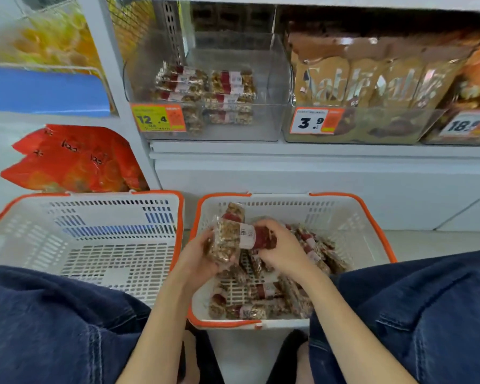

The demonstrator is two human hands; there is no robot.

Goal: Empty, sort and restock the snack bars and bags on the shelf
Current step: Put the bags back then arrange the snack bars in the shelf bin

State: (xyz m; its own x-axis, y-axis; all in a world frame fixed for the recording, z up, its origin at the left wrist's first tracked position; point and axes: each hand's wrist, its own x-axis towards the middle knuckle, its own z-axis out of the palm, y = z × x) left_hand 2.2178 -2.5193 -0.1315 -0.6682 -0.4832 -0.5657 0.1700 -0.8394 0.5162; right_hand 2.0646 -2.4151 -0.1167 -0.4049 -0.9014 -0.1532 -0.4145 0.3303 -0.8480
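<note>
— Our knees (53, 322) are bending close in front of us, and our two hands are working over the right basket (372, 217).

— What are we holding?

— Our left hand (197, 259) is curling its grip round a bundle of snack bars (227, 239). Our right hand (280, 250) is pinching the red end. The bundle is lying sideways between both hands.

— Where should it be going?

— Up and ahead, into the clear bin (272, 79) on the shelf (288, 151). The left hand is looking a bit nearer to it.
</note>
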